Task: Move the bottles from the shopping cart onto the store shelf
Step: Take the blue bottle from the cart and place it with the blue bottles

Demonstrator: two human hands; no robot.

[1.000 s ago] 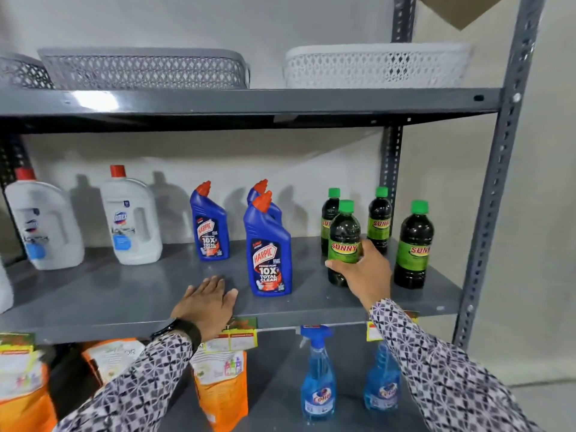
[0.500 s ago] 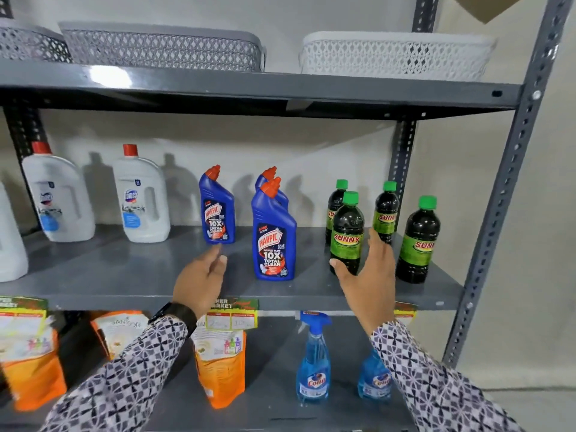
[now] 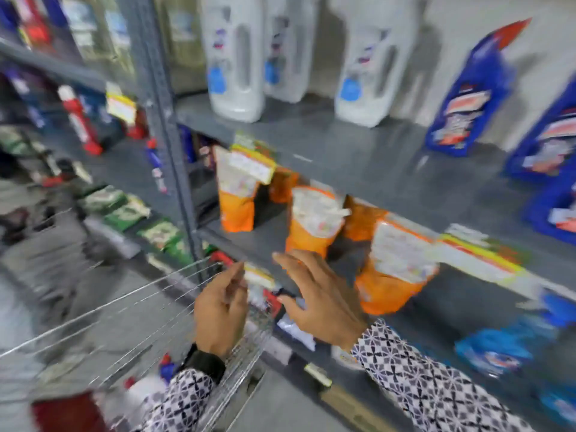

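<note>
Hovering empty and open, both hands [image 3: 274,307] hang between shelf edge [image 3: 311,269] and cart rim [image 3: 131,300].

Both hands [image 3: 324,299] left the shelf [image 3: 358,151], now over the cart [image 3: 131,310].

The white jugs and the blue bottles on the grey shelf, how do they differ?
The white jugs are pale and boxy with a handle slot; the blue bottles are dark blue and slimmer. One blue bottle shows an orange-red angled cap; the jugs' tops are out of frame. The jugs stand left, the blue bottles right. All stand on the same grey shelf.
</note>
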